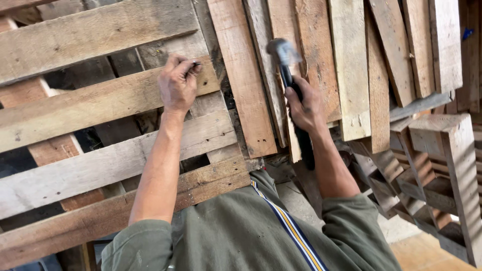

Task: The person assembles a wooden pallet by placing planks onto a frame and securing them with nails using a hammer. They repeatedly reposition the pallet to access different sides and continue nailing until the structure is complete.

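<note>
The left hand (178, 83) pinches a nail (195, 64) near the plank (100, 103) end. The right hand (306, 108) grips a raised hammer (286, 55), open air between them.

Black-handled hammer (288, 70) raised, nail (195, 64) pinched against pale pallet slat (90, 103)

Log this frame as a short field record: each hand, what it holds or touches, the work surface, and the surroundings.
left hand: left hand pinches a small dark nail against a pale weathered pallet slat
right hand: right hand grips the black handle of a steel-headed hammer, head raised and blurred
work surface: rough wooden pallet of spaced slats
surroundings: loose brown wooden planks beside the pallet; stacked pallet frames at right
clothing: olive green shirt
</note>
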